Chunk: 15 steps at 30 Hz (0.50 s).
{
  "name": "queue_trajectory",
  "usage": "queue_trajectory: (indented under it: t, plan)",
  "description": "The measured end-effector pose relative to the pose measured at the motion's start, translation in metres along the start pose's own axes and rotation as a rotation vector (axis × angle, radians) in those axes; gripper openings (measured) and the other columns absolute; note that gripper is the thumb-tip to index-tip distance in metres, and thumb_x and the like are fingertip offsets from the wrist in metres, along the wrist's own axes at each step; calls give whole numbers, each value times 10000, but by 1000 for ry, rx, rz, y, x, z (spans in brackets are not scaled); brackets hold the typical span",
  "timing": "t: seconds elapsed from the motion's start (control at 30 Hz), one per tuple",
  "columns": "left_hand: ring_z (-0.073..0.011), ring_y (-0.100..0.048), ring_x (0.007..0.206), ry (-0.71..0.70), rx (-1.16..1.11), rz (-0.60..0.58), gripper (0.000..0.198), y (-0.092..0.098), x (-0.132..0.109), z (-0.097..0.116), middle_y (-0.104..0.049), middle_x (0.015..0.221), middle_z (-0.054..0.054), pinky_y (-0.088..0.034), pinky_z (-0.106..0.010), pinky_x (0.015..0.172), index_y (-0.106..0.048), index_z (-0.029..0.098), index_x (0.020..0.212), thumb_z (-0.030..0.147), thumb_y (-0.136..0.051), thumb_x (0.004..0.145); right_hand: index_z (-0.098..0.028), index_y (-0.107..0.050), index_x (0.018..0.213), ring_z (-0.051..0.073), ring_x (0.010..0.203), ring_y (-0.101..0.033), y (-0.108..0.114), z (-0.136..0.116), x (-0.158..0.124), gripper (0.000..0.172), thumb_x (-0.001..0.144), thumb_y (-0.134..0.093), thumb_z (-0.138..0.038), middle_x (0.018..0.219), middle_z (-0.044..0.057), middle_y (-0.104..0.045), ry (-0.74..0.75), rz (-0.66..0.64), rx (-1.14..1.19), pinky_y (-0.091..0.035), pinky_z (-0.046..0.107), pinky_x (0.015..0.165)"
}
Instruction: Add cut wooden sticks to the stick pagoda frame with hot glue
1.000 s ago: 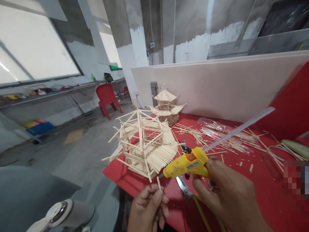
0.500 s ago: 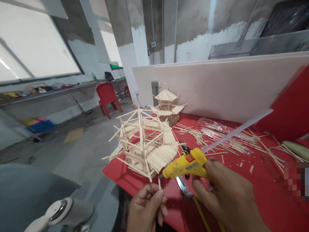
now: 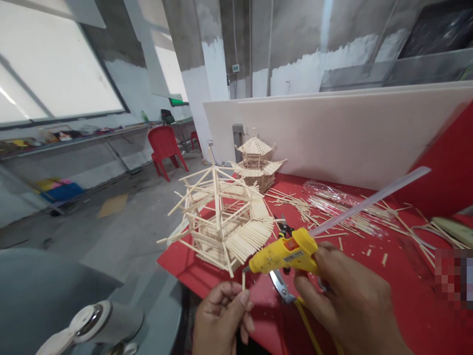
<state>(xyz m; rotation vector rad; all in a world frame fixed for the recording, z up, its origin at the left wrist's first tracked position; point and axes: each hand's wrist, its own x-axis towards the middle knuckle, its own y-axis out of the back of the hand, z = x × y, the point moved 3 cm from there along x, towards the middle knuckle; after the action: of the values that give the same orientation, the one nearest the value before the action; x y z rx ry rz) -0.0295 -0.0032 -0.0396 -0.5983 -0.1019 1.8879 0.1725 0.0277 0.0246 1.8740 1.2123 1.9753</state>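
Observation:
My left hand pinches a short wooden stick upright between thumb and fingers at the table's front edge. A yellow hot glue gun is gripped in my right hand, its nozzle at the stick's upper end. From the gun's back a long clear glue stick juts up to the right. Just beyond my hands stands an open-framed pavilion model of wooden sticks, its near lower roof covered with sticks laid side by side. Scissors lie under the glue gun, partly hidden.
Behind stands a second pagoda model. Loose sticks and plastic-wrapped sticks lie across the red table. Black-handled cutters rest beyond the gun. A white bottle is at lower left, and a red chair stands farther back.
Almost nothing differs. The clear glue stick's far end has shifted slightly right, and both hands stay nearly in place, with the nozzle still at the stick's tip.

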Motion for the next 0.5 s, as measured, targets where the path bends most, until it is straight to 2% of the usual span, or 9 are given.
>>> queue_trajectory:
  t: [0.37, 0.5]
  plan:
    - [-81, -531, 336, 20, -14, -30, 430, -1, -2, 2, -640, 496, 19, -366, -141, 303, -652, 152, 690, 425, -923, 498, -175, -613, 831, 89, 458, -450, 2, -2, 2, 201, 907, -513, -331, 695, 10, -613, -4, 2, 9, -320, 249, 502]
    - [-74, -523, 334, 27, -21, -35, 422, -1, -2, 2, -636, 495, 23, -362, -138, 304, -655, 151, 701, 414, -922, 507, -163, -622, 859, 86, 461, -456, 2, -4, 2, 188, 898, -521, -317, 732, 21, -631, 10, 6, 8, -321, 250, 502]
